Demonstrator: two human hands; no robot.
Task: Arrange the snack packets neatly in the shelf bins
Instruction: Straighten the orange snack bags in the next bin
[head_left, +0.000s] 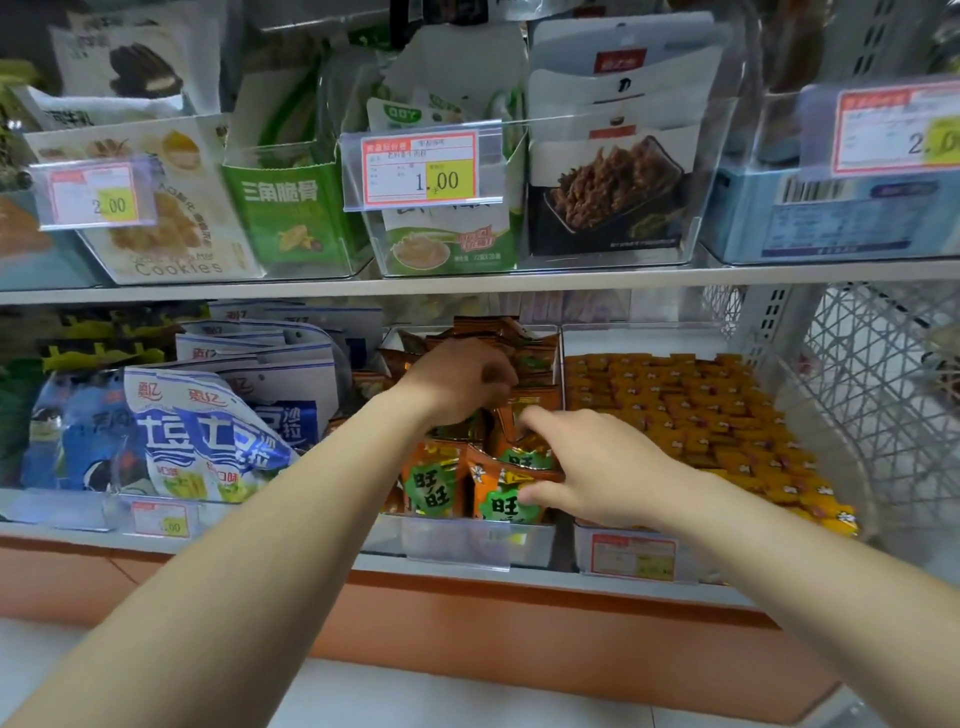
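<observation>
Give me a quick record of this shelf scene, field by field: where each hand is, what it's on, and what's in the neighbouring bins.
place: lower shelf, middle clear plastic bin
contents: orange foil snack packets with green labels, upright at the front
left hand: deeper in the bin, fingers curled down among the packets, hold hidden
right hand: pinches the front right packet between thumb and fingers
right neighbour: small orange wrapped sweets
left neighbour: blue and white crinkled bags
</observation>
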